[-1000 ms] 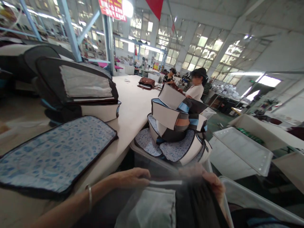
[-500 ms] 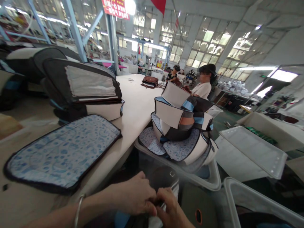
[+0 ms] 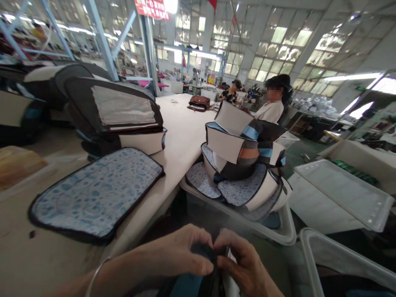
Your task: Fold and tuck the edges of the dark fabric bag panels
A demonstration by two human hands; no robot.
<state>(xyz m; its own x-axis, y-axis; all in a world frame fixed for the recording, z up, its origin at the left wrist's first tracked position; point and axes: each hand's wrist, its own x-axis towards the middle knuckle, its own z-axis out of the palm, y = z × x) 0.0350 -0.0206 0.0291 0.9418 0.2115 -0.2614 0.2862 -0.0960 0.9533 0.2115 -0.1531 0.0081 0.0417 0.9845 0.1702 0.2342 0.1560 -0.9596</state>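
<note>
Low in the head view, my left hand (image 3: 176, 253) and my right hand (image 3: 243, 262) meet fingertip to fingertip. Both pinch the dark edge of a black and blue fabric bag piece (image 3: 187, 284), whose lower part runs out of the picture. A pale strip shows under my right fingers. To the left, a flat bag panel (image 3: 99, 194) with blue-patterned lining and black edging lies on the table (image 3: 182, 123). Beyond my hands, a pile of half-sewn bag pieces (image 3: 227, 142) rises from a plastic bin (image 3: 241, 225).
More dark bag bodies (image 3: 111, 107) stand at the table's left. A second bin (image 3: 349, 260) is at lower right, with a translucent lid (image 3: 343, 189) behind it. A brown bag (image 3: 199, 103) lies far along the table. A seated person (image 3: 270, 103) is beyond the pile.
My hands have turned and shifted slightly right, and the blue and black bag piece shows more between them. The dark panel with an orange-rimmed slot has left sight. The view has swung slightly left.
</note>
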